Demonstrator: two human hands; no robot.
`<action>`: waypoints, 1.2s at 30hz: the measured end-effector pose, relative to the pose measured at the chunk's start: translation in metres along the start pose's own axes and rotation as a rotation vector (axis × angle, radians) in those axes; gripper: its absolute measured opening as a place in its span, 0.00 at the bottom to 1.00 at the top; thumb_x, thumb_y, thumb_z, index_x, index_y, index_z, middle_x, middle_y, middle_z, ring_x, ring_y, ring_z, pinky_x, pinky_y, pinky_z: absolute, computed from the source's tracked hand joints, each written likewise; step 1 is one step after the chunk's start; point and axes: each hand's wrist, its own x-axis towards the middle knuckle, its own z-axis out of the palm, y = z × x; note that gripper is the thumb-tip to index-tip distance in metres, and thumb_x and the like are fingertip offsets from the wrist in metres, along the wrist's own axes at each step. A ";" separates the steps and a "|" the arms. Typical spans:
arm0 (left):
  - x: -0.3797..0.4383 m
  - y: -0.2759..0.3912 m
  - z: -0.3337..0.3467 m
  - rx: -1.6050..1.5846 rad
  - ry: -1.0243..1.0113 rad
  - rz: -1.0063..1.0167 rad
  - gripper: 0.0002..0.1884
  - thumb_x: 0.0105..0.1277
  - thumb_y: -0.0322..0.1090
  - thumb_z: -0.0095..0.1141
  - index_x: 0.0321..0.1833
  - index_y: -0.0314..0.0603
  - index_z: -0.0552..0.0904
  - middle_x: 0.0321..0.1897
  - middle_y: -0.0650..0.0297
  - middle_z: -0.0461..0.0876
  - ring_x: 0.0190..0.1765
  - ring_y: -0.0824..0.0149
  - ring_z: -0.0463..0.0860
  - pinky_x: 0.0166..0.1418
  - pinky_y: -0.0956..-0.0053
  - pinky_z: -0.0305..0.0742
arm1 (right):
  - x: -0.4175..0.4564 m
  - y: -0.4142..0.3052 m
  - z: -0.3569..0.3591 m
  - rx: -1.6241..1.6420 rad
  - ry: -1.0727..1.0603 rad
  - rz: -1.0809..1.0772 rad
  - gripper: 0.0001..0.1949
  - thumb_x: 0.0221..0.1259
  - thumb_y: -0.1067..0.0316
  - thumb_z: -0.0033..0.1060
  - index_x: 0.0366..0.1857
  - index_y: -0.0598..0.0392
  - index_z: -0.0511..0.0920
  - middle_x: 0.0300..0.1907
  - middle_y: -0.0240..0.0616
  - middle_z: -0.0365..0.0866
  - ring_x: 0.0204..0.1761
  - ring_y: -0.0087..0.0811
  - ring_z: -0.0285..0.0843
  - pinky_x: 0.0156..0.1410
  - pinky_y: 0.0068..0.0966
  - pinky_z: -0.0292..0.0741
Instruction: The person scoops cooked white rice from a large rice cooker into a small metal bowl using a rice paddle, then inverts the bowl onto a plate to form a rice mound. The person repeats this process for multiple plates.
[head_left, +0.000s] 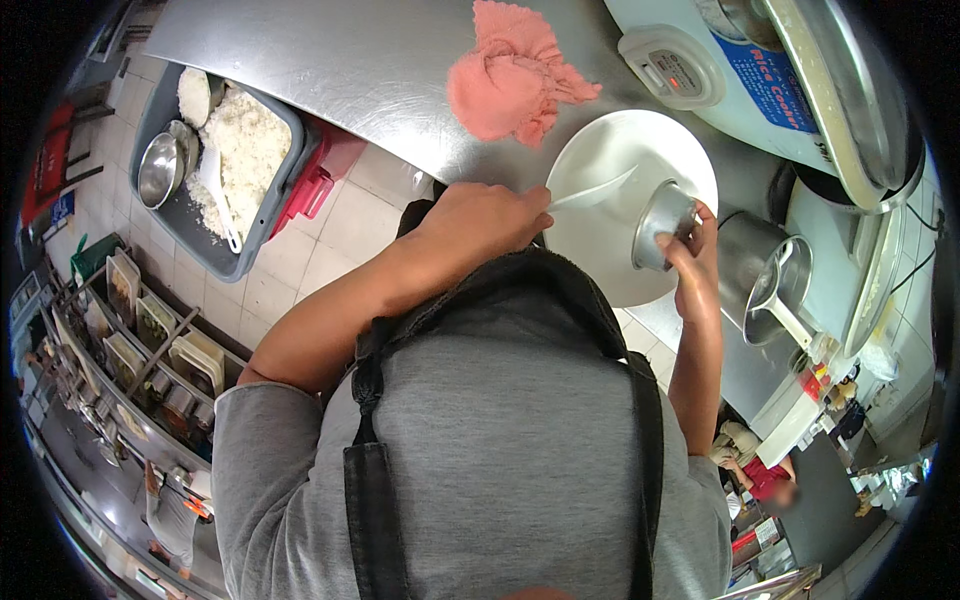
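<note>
My left hand (499, 214) grips the handle of a white plastic rice paddle (595, 193), whose blade reaches over a large white bowl (637, 139). In my right hand (694, 259) is a small round metal cup (660, 229), tilted on its side above the bowl's right part. The cup's inside is turned mostly out of sight. The paddle's tip and the cup are apart. The bowl sits at the near edge of a stainless steel table (337, 60), close to my body and the black apron (517, 289).
A crumpled pink cloth (502, 90) lies beyond the bowl. At right stand a rice cooker (739, 97) and a metal pot (757, 262) with a white-handled utensil. A grey tub (259, 247) at left holds cooked rice, metal bowls and another paddle. People (769, 476) are in the background.
</note>
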 end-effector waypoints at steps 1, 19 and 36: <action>-0.001 -0.001 -0.001 -0.008 0.014 0.008 0.13 0.72 0.48 0.51 0.45 0.47 0.73 0.20 0.53 0.82 0.27 0.44 0.84 0.28 0.48 0.75 | 0.000 -0.001 0.000 0.018 -0.005 0.004 0.43 0.48 0.57 0.70 0.70 0.59 0.58 0.50 0.42 0.73 0.51 0.31 0.72 0.54 0.28 0.70; -0.010 -0.001 -0.015 -0.010 0.010 -0.036 0.14 0.73 0.44 0.49 0.43 0.39 0.74 0.21 0.51 0.81 0.29 0.46 0.84 0.32 0.51 0.76 | -0.001 -0.022 0.028 -0.489 0.069 -0.195 0.41 0.42 0.66 0.76 0.64 0.59 0.62 0.56 0.46 0.69 0.58 0.38 0.70 0.65 0.34 0.69; -0.014 -0.010 -0.013 -0.070 0.017 -0.035 0.13 0.73 0.46 0.51 0.43 0.43 0.73 0.21 0.50 0.81 0.30 0.44 0.83 0.33 0.48 0.76 | -0.002 -0.017 0.021 -0.211 -0.011 -0.032 0.44 0.41 0.64 0.76 0.66 0.59 0.60 0.55 0.45 0.70 0.55 0.37 0.71 0.64 0.33 0.68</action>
